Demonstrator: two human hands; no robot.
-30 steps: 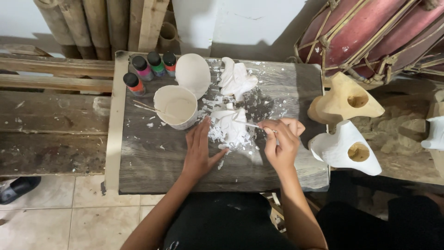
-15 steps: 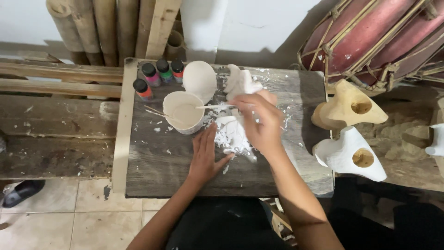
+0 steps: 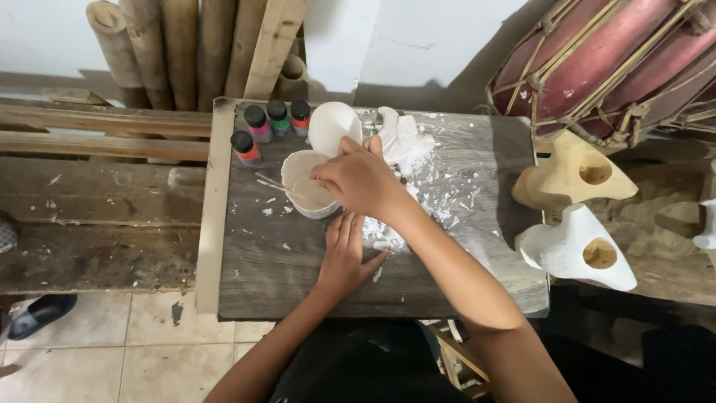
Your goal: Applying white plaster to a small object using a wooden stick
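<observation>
A: On the grey board [image 3: 298, 276], what's each hand doing?

B: Right hand [image 3: 358, 179] is up over the white cup [image 3: 307, 186], fingers curled tight, knuckles up. Looks pinched on sth thin, but the hand hides it, so can't tell what it grips. Left hand [image 3: 344, 257] lies flat on the board, palm down, fingers straight and together, holding nothing. Its fingertips touch the white piece [image 3: 384, 233], which is mostly hidden under the right forearm.

A: Where's the cup exactly?

B: Upper left part of the board, upright, pale liquid inside. A thin stick [image 3: 274, 183] rests across its left rim. Just behind it sits a white bowl [image 3: 333, 125], tipped toward the wall.

A: Other stuff nearby?

B: Four small paint bottles [image 3: 270, 127] w/ black caps at the board's back left corner, pink, green, red, orange. Another white carved shape [image 3: 403, 138] right of the bowl, w/ white crumbs scattered around it. Off the board's right edge: an unpainted wooden mask [image 3: 570, 175] and a white mask [image 3: 574, 250] below it. Bamboo poles [image 3: 171, 45] lean on the wall behind.
</observation>
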